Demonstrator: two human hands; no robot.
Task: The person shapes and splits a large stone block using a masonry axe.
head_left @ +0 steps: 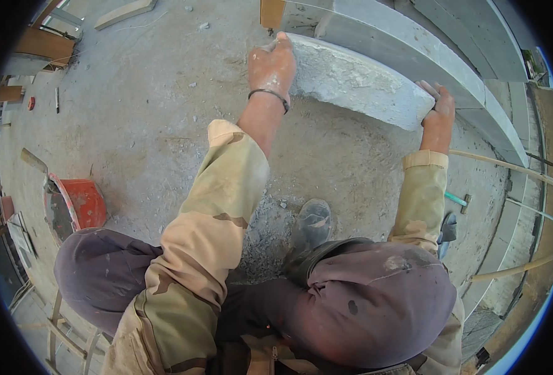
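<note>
A long pale-grey concrete block (357, 80), rough and crumbly on the side facing me, is held out in front of me between my two hands. My left hand (272, 67), with a dark bracelet at the wrist, grips its left end. Around the right end my right hand (437, 114) is closed, fingers over the top corner. The block lies alongside a low wall of grey blocks (401, 44) and overlaps its near face in this view. Below it, dusty concrete floor shows between my arms.
At left stands a red bucket (89, 201) with a trowel (34, 160) at its rim. Rubble (264, 234) lies by my boot (314, 222). A hammer with a green handle (456, 199) is on the floor at right, near several poles (507, 164). Another block piece (125, 14) lies far left.
</note>
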